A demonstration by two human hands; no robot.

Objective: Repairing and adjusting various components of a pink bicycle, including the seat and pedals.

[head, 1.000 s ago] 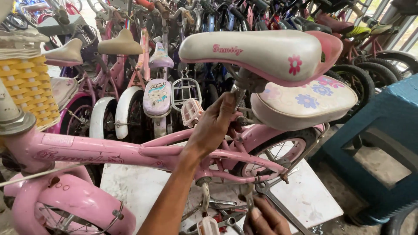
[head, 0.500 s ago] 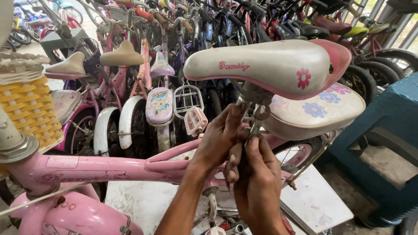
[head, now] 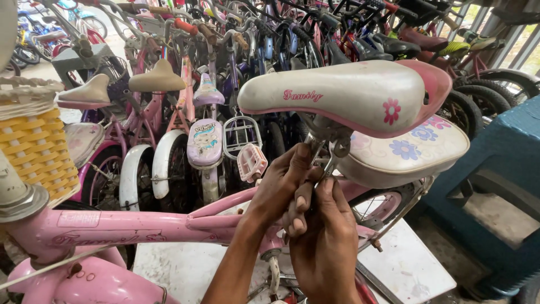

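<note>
A pink child's bicycle frame (head: 129, 225) runs across the foreground, topped by a white and pink saddle (head: 349, 93) with a flower print. Just beneath the saddle, my left hand (head: 278, 183) curls around the seat post and clamp (head: 332, 147). My right hand (head: 323, 242) is right below and beside it, back facing me. Its fingers are closed on a thin metal tool (head: 331, 166) that reaches up to the clamp. The two hands touch each other. The clamp bolt is mostly hidden by my fingers.
A yellow woven basket (head: 36, 146) hangs at the left. A padded rear seat with blue flowers (head: 416, 152) sits behind the saddle. Several parked bicycles (head: 225, 67) crowd the back. A blue stand (head: 500, 180) is at the right, and a white board (head: 405, 264) lies beneath.
My right hand came up from below the frame to the seat clamp and joined my left hand. The view moved closer to the saddle.
</note>
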